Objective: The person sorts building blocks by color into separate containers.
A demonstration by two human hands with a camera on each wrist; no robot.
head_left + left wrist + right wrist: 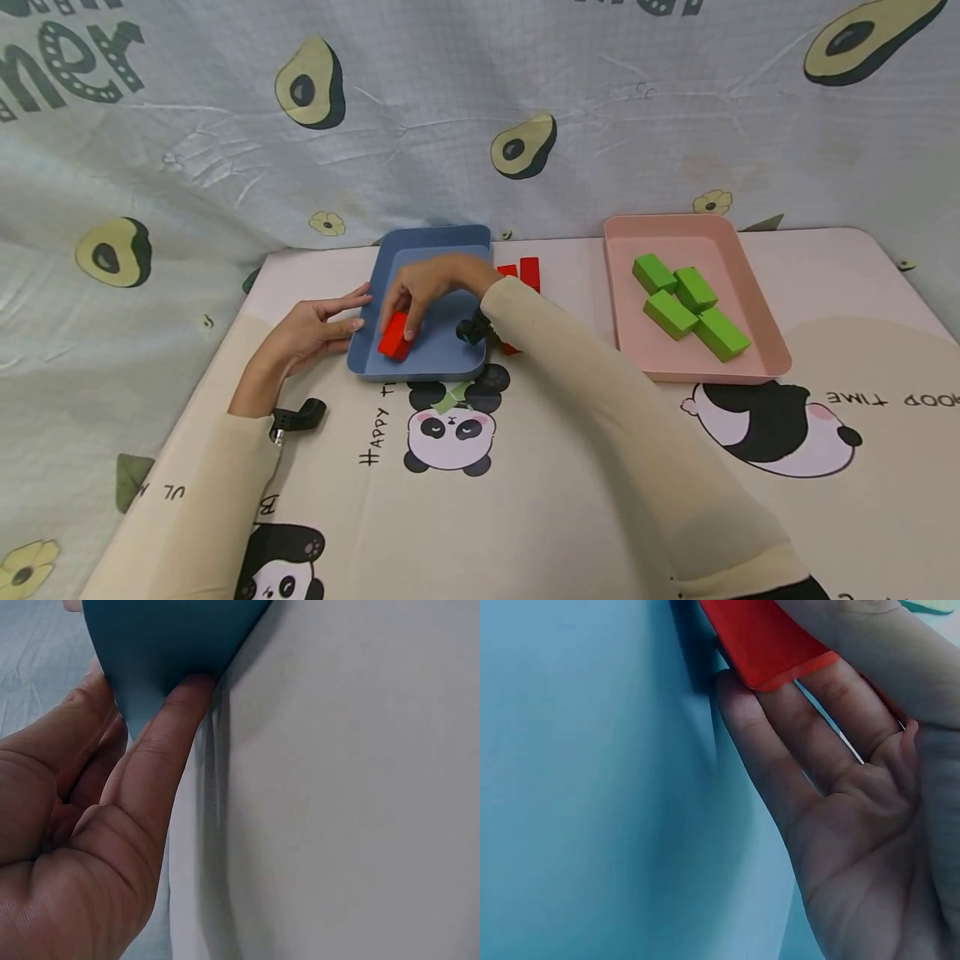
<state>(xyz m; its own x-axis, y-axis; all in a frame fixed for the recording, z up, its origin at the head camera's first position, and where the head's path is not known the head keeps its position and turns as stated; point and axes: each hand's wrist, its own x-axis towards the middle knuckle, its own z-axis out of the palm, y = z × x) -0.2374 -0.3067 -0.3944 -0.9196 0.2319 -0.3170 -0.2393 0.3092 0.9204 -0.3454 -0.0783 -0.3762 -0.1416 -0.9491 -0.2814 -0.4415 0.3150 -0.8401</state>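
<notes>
My right hand (423,287) pinches a red block (395,336) between thumb and fingers, low inside the blue tray (442,367), near its left wall. In the right wrist view the red block (769,641) is held between the thumb and the fingers, and the tray's blue surface fills the left side. My left hand (311,333) has its fairly straight fingers against the outside of the tray's left edge. The left wrist view shows the thumb resting on the blue tray wall (165,645). Whether anything lies under my right hand cannot be seen.
More red blocks (529,273) lie on the table just right of the blue tray, partly hidden by my right forearm. A pink tray (622,292) with several green blocks (670,314) stands farther right. A patterned cloth hangs behind the table (555,517).
</notes>
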